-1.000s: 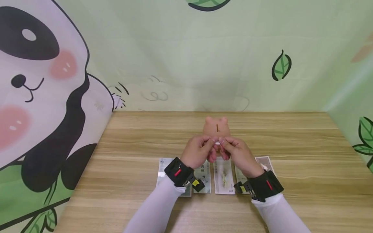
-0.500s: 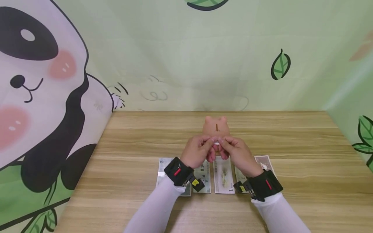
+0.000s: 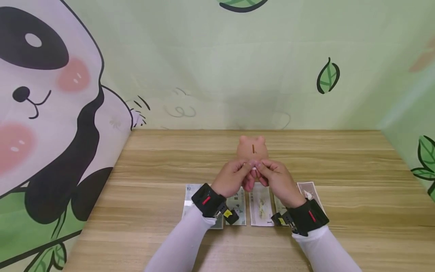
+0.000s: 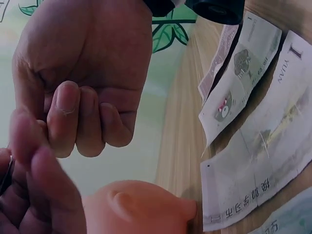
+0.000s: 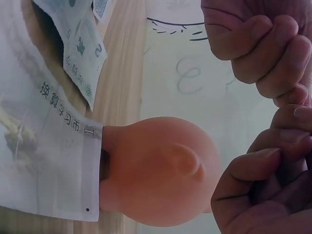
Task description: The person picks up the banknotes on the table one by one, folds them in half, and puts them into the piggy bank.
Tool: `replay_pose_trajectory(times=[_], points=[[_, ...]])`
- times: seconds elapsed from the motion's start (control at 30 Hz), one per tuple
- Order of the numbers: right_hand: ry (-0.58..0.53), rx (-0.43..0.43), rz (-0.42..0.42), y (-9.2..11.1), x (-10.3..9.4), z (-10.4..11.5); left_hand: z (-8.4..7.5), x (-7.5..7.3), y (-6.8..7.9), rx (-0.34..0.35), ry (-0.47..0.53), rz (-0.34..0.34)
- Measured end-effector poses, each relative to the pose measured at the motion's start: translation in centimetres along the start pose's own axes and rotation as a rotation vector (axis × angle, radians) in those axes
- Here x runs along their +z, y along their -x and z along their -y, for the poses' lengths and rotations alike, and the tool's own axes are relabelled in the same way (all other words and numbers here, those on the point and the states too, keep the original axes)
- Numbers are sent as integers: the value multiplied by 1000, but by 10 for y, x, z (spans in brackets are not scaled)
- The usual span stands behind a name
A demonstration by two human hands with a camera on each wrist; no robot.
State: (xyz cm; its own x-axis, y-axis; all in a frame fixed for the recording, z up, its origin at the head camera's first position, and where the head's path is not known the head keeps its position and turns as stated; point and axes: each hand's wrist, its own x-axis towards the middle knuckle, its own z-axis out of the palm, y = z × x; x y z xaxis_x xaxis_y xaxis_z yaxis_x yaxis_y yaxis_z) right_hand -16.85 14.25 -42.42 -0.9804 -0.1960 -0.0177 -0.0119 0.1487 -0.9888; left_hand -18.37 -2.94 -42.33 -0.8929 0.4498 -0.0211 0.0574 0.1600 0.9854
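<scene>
Both hands meet in front of the piggy bank [image 3: 253,151], thumbs and index fingers together. The left hand [image 3: 231,177] and the right hand [image 3: 280,181] pinch a small whitish thing [image 3: 254,168] between their fingertips. Fingers cover most of it, so I cannot tell its kind. Below, the other fingers are curled in. The orange-pink piggy bank has a dark slot on top; its rounded rear with a curly tail [image 5: 187,161] faces the right wrist camera. Under the hands, a 1 yuan play banknote [image 3: 261,207] lies with its far end close to the bank.
Several play banknotes lie in a row on the wood-grain table [image 3: 163,158], among them a 2 note [image 3: 190,194] at left and a pinkish note [image 3: 309,190] at right, partly hidden by wrists. A printed panda backdrop [image 3: 210,75] stands behind the table.
The hands stay nearly in place over the same spot. The fingertips have shifted slightly, and less of the small whitish thing shows between them. The piggy bank and banknotes have not moved.
</scene>
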Motion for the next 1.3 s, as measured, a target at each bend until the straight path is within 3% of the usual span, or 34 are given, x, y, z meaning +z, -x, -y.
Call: replay_pose_trajectory(times=[0.2,0.57,0.8,0.93,1.0,1.13,1.3], points=[[-8,-2,0,0,0,1,1,1,0,45,-33,-29],[30,-15,20,1,-5,4,2,0,1,24,-57,-91],[77,-29,51,-1,-12,1,3,-3,0,-8,-50,-25],[72,-9,-18,-2,-20,1,1,-10,0,-6,-52,-53],[63,10,-75,-2,-25,2,0,-13,1,10,-75,-108],[40,25,-169,-3,-34,2,-1,-16,0,66,-212,-205],[-57,7,-259,-4,-39,1,1,-10,-1,146,-434,-201]])
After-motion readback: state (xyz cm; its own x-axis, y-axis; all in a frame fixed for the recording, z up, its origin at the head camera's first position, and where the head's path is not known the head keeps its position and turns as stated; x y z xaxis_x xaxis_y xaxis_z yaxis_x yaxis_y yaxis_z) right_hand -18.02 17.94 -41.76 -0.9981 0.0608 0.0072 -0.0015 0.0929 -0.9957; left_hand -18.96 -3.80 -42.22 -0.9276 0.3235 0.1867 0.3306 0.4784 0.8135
